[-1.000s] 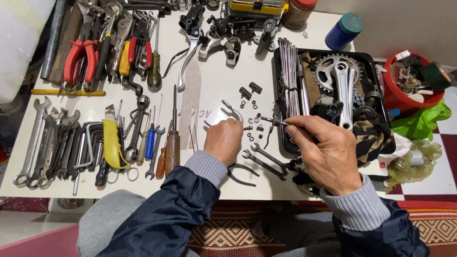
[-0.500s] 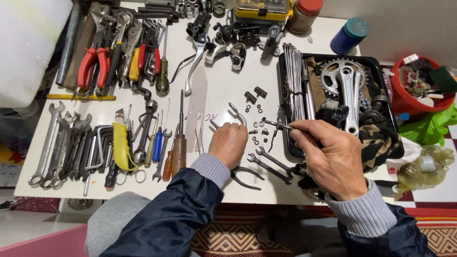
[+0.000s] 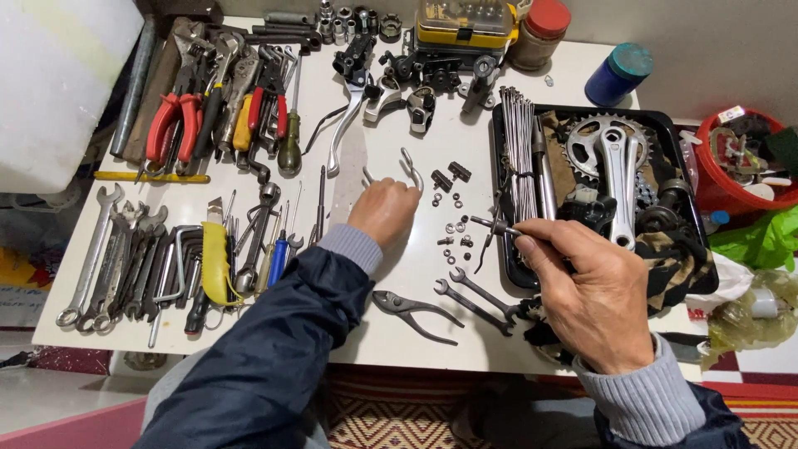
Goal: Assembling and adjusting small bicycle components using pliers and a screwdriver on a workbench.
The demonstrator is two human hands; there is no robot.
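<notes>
Two hands work over a white surface (image 3: 391,333) crowded with bicycle tools. The left hand (image 3: 384,209), fingers curled downward, rests on a bent metal hook (image 3: 409,166) that juts out just beyond its knuckles. The right hand (image 3: 586,287) pinches a small dark bolt (image 3: 492,224) between thumb and forefinger, holding it just above the surface at the left edge of a black tray (image 3: 665,123). Loose nuts (image 3: 455,226) lie scattered between the two hands. Two small spanners (image 3: 478,298) and slip-joint pliers (image 3: 411,312) lie near the front edge, close to the right hand. Inside the tray sit a bundle of spokes (image 3: 519,141) and a crankset (image 3: 615,170). Wrenches (image 3: 91,249) are lined up at far left, with red-handled pliers (image 3: 170,125) above them.
</notes>
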